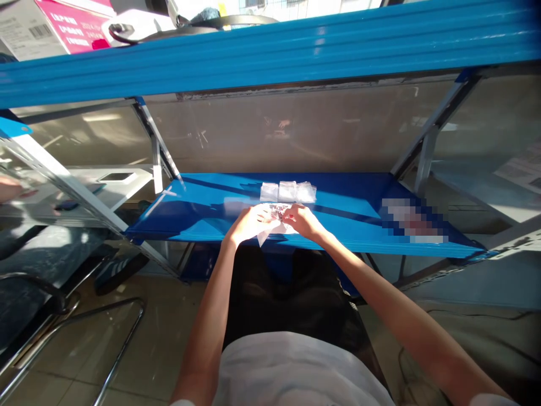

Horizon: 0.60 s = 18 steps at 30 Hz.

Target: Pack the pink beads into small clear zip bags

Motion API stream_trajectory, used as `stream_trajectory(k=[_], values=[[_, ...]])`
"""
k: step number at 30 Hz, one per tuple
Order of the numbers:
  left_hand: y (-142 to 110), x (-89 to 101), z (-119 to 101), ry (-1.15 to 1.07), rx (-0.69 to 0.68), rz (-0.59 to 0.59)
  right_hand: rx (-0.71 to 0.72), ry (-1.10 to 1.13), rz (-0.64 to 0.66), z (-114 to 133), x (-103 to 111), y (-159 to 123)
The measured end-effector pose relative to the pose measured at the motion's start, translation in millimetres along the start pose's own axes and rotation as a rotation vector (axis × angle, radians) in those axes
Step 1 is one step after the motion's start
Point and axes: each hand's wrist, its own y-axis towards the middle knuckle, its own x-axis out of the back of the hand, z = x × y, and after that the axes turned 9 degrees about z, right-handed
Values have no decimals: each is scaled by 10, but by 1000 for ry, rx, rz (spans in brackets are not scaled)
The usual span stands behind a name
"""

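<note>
Both my hands are over the front of the blue shelf board [203, 197]. My left hand [250, 223] has its fingers closed on a thin, pale plastic bag [264, 232], whose corner hangs down toward the board's front edge. Close by on the right, my right hand [302, 220] is curled, with its fingertips pinched together over a cluster of small pinkish and dark pieces [278, 211]. What the right fingertips hold is too small to make out. Just behind the hands lie flat, clear plastic bags, one stack [269, 192] left of a wider, overlapping group [297, 192].
A blue upper shelf [270, 53] crosses above the board, bearing a pink and white box [63, 25]. Metal posts [63, 180] stand at the sides. A blurred patch [414, 221] lies on the right. At left are a white table [127, 189], a chair [118, 338] and part of another person's hand [8, 189].
</note>
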Motion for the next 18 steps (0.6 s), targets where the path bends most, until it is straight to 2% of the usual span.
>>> stream_trajectory(k=[6,9,14,18], values=[[-25,13,-73,11,13,14,-13,-68,48,-25,-38,41],[-39,5,-92,19,1,4,-24,-2,25,-12,11,19],[-28,-7,-72,83,-9,3,-29,149,-71,54,239,-44],[-17,-36,-91,159,13,-22,20,259,-5,200,445,-69]])
